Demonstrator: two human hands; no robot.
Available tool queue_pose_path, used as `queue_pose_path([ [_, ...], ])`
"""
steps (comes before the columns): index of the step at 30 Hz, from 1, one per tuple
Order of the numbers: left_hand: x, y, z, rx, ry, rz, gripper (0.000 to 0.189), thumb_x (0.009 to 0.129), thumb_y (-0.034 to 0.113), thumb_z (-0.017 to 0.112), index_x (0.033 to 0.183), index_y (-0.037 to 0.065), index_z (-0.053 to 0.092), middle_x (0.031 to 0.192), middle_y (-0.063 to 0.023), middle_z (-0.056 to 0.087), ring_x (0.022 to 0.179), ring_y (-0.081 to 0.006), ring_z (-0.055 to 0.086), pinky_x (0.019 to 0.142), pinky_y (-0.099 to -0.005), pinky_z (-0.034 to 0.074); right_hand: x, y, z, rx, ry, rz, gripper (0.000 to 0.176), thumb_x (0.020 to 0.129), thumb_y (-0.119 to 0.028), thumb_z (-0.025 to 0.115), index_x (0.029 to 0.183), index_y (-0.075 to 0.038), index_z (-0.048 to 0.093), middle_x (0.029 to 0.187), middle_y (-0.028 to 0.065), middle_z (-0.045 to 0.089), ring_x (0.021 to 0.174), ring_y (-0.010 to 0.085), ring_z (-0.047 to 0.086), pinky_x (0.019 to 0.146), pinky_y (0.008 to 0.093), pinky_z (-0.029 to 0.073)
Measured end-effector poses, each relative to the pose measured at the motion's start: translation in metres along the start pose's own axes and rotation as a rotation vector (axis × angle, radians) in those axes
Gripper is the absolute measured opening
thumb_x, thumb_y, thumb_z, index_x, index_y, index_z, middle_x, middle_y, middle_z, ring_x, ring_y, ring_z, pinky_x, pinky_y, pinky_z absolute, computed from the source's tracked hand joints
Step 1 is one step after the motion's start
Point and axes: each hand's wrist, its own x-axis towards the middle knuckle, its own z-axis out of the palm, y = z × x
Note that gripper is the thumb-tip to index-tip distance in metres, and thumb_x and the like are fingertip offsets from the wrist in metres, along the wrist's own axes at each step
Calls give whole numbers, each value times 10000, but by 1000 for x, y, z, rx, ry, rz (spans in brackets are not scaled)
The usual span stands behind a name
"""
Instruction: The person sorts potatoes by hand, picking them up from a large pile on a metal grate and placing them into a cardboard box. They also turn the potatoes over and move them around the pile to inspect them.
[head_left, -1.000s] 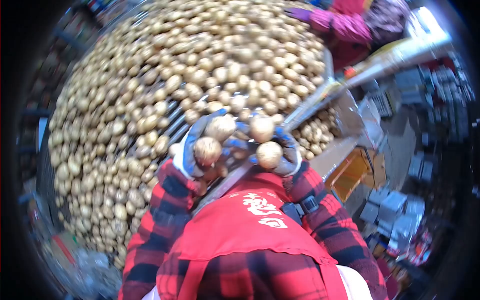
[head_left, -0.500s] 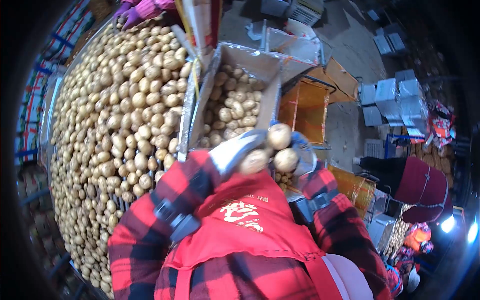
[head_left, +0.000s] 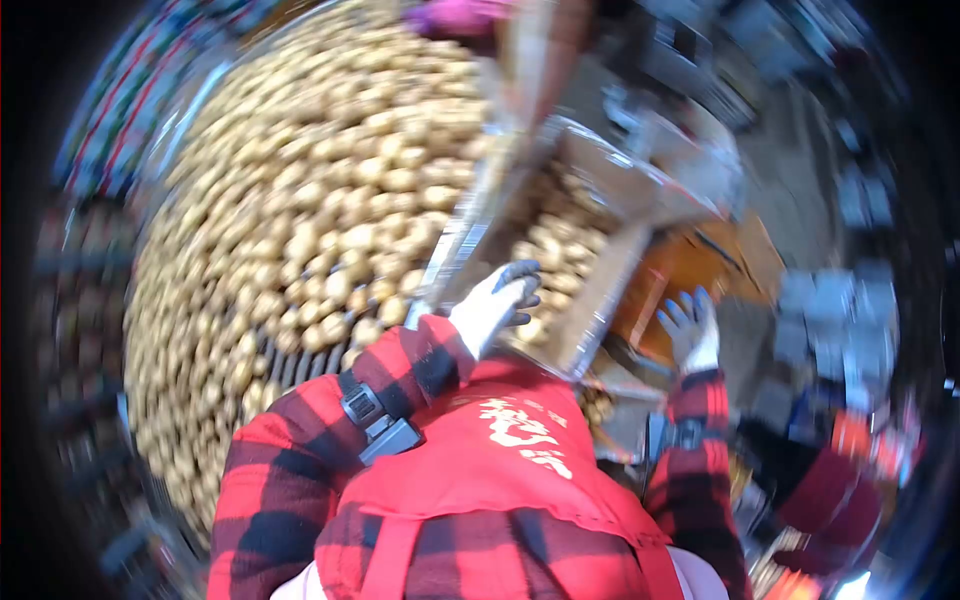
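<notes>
At the near edge of the box, left hand and right hand now spread open, empty: load apparently dropped onto the potatoes inside.

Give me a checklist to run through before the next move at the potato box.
1. Left hand empty: ok, open, over the near end of the box.
2. Right hand empty: ok, fingers spread, out past the box's right wall.
3. Box open on top: ok.
4. Room left in the box: cannot tell, its potatoes are blurred.
5. Potato pile close on the left side: ok.
6. Other person's pink sleeve apart from both hands: ok, at the far edge.
</notes>
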Motion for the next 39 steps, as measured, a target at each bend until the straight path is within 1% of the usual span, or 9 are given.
queue_pose_path([
  [6, -128, -12, -92, 586, 723, 415, 384, 1034, 185, 577, 1371, 10, 638, 1337, -166, 680, 1279, -259, 613, 1084, -381, 493, -32, 83, 227, -888, -372, -458, 454, 1030, -133, 673, 1465, -31, 594, 1423, 84, 648, 1275, 229, 613, 1098, 362, 471],
  [9, -180, -60, -143, 916, 1025, 677, 366, 993, 157, 600, 1340, 57, 662, 1365, -190, 648, 1283, -384, 599, 1121, -473, 458, -76, 143, 306, -1146, -916, -707, 474, 944, -102, 684, 1408, -40, 613, 1373, 213, 646, 1281, 375, 611, 1105, 450, 477],
  [12, -222, -102, -168, 1250, 1328, 349, 454, 923, 173, 661, 1370, 99, 628, 1435, -175, 585, 1380, -420, 488, 1164, -544, 383, -111, 208, 375, -1188, -1360, -1138, 551, 864, -139, 701, 1403, -83, 605, 1426, 203, 594, 1313, 415, 560, 1123, 506, 445],
  [21, -274, -161, -190, 1388, 1299, 63, 766, 868, 338, 717, 1578, 185, 476, 1630, -165, 391, 1520, -421, 316, 1227, -682, 223, -97, 290, 507, -1902, -916, -1414, 665, 881, -294, 745, 1512, -364, 547, 1706, 151, 308, 1525, 524, 263, 1223, 745, 142],
  [29, -282, -140, -187, 1281, 1253, 102, 601, 888, 279, 701, 1476, 219, 591, 1610, -125, 444, 1520, -396, 339, 1225, -695, 208, 0, 278, 648, -1970, -598, -1411, 499, 954, -443, 691, 1431, -317, 613, 1667, 175, 335, 1472, 491, 351, 1178, 761, 209],
  [31, -286, -132, -190, 1243, 1315, 164, 526, 887, 265, 701, 1406, 199, 638, 1552, -117, 496, 1490, -384, 381, 1220, -693, 221, -18, 272, 655, -1655, -728, -1831, 610, 855, -411, 785, 1421, -237, 639, 1606, 189, 442, 1437, 468, 430, 1184, 637, 324],
  [33, -282, -122, -199, 1223, 1411, 247, 445, 889, 264, 701, 1324, 174, 680, 1475, -115, 550, 1441, -368, 439, 1210, -694, 244, -118, 249, 662, -1886, -1588, -1560, 535, 810, -264, 759, 1328, -166, 665, 1306, 154, 680, 1186, 381, 647, 1004, 474, 534],
  [35, -278, -89, -217, 1280, 1461, 295, 436, 877, 239, 714, 1305, 163, 676, 1432, -105, 587, 1402, -364, 480, 1213, -671, 258, -132, 296, 635, -1323, -2231, -1332, 323, 781, -168, 704, 1102, -145, 677, 1110, 119, 679, 971, 326, 675, 802, 466, 554],
  [39, -240, -34, -259, 1183, 1498, 353, 423, 938, 147, 690, 1358, 129, 645, 1465, -148, 600, 1406, -372, 505, 1218, -568, 325, -150, 365, 599, -1483, -1894, -1562, 230, 932, -159, 555, 1081, -125, 727, 1149, 139, 684, 1053, 332, 675, 874, 495, 557],
])
